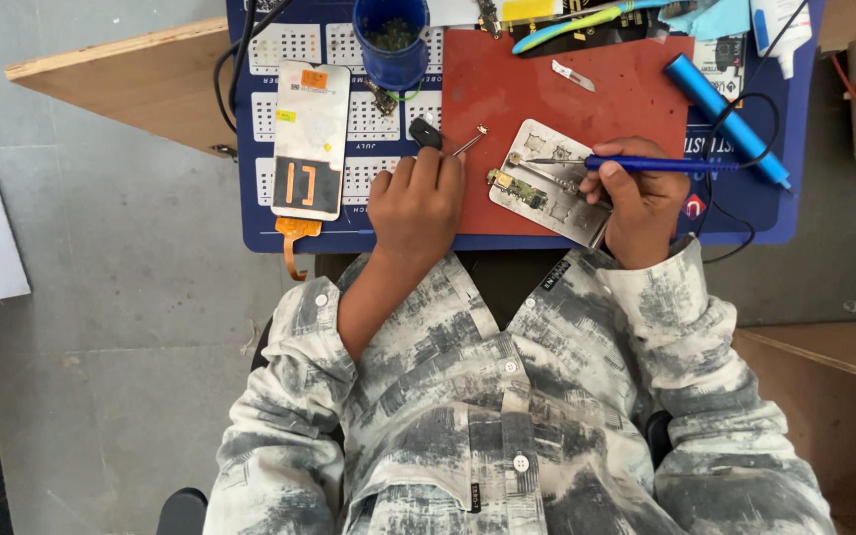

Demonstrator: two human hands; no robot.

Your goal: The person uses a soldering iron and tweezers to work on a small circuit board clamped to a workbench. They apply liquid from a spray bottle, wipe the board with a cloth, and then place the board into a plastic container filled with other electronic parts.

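Head view, looking straight down: right hand clamped around a blue soldering iron, fingers closed pen-fashion near the front of the handle. Long axis of the iron ran almost level across the picture, tip pointing left toward the metal holder plate, cable end trailing off to the right. Tip sat over the upper part of the plate, just above and right of the small green circuit board fixed on it; contact or a hair of gap, impossible to tell. Board therefore lay left of and slightly below the right hand's fingers, close by. Left hand rested left of the plate, fingers curled together on tweezers whose points angled up and right, stopping short of the plate's upper left corner. Of the two, right hand nearer to the board. Plate itself lay on a red mat atop the surface, tilted with its long side running down to the right. Well left of the plate, a phone screen panel lay flat; above left of it, a blue cup.
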